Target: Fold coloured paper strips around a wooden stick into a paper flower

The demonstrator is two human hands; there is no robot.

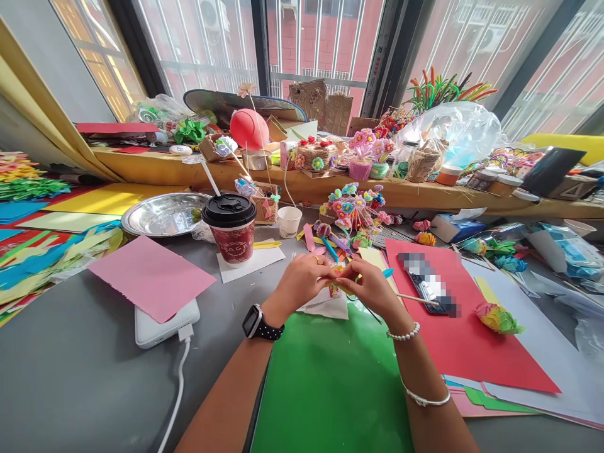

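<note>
My left hand [304, 281] and my right hand [367, 288] meet above the far end of a green mat [330, 377]. Both have their fingertips pinched together on a small yellow-orange paper piece [338, 269], mostly covered by the fingers. From behind my right hand a thin pale stick [418, 299] sticks out over the red paper [491, 346]; whether that hand grips it I cannot tell. Below the fingers lies a white paper scrap [325, 307]. Coloured paper strips [330, 245] are scattered just beyond the hands.
Left stand a lidded coffee cup [232, 233], a metal plate [163, 214], and a white power bank [165, 328] with a cable under pink paper [151, 277]. Right, a phone [427, 283] and a paper flower [499, 318] rest on red paper. Crafts crowd the ledge [302, 189].
</note>
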